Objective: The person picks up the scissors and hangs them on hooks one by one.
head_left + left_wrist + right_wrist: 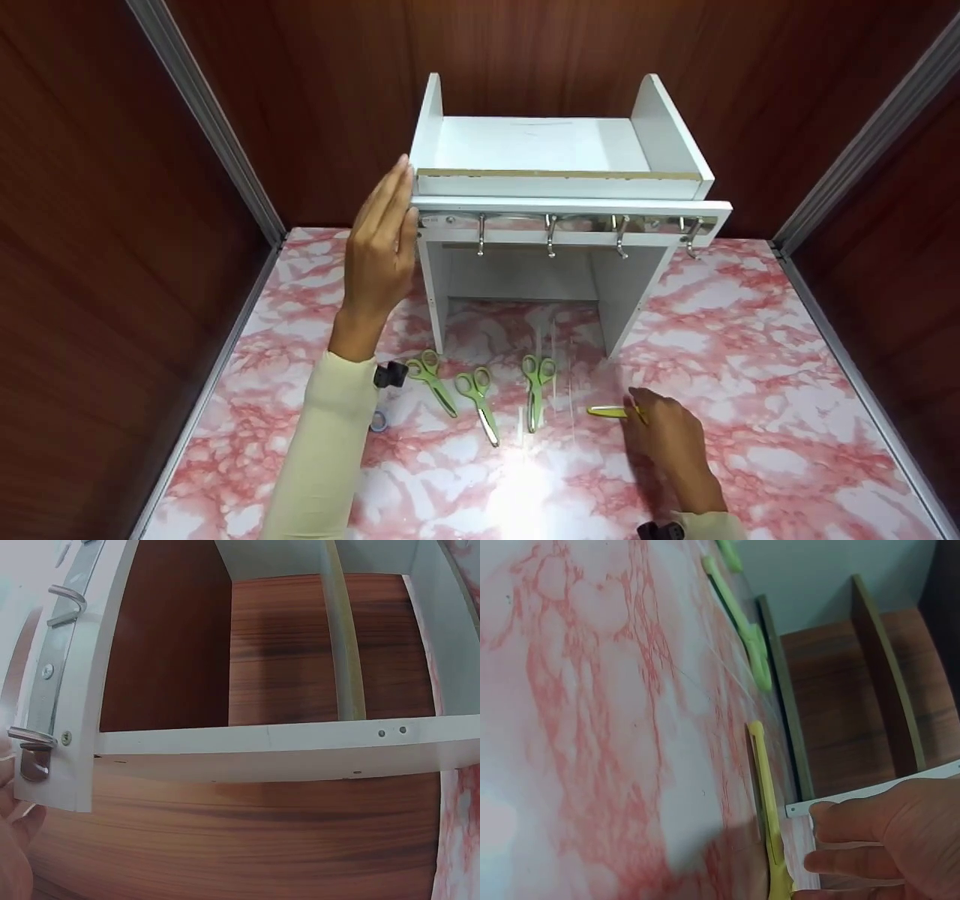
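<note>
A white shelf unit (525,185) with a front rail of metal hooks (551,236) stands on the table. My left hand (380,251), fingers straight and together, rests against the left end of the rail; in the left wrist view its fingertips (19,817) show beside that end. Low at the right, my right hand (667,431) holds yellow-green scissors (607,411) by the handle with curled fingers. Their slim blade end points left, close to the tabletop. In the right wrist view the scissors (765,780) show beside the fingers, while the thumb and handle grip are mostly hidden.
Green scissors (433,384), a second pair (480,405) and a third (535,394) lie before the unit. Thin clear strips (555,367) lie near them. A small blue ring (378,421) is by the left forearm. Dark wood walls (97,225) enclose the marbled table (750,360).
</note>
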Available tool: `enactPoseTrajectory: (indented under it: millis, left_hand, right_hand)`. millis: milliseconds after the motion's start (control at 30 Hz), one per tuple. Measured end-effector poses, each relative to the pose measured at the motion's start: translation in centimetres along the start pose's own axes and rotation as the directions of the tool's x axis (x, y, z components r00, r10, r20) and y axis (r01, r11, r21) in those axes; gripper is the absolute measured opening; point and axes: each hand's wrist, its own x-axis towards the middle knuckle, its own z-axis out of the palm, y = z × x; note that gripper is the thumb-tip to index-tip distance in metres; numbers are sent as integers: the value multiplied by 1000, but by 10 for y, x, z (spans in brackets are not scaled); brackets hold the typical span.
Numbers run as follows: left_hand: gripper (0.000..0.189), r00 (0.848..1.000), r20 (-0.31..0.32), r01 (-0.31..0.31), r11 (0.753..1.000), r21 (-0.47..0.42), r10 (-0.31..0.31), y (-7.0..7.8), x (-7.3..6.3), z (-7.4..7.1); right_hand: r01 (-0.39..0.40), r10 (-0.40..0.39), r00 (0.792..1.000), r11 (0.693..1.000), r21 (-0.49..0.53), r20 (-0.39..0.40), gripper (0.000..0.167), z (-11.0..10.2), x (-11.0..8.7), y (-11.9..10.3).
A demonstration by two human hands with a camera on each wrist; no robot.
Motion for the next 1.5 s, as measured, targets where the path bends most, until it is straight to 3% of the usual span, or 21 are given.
enactPoseTrajectory:
  millis: [833,1200,1500]
  left_hand:
    - [40,999,20,-41,998,-54,43,-6,5,5]
    - [38,999,-25,-50,995,-86,48,-12,5,7]
    - [38,998,-37,-46,989,-143,42,-15,5,4]
  right_hand:
    - [87,-87,996,996,-25,14,17,5,-8,5]
    - [145,-145,989,989,-26,29,16,8,-9,11]
    - [190,-191,982,982,-6,-4,19,9,-10,14]
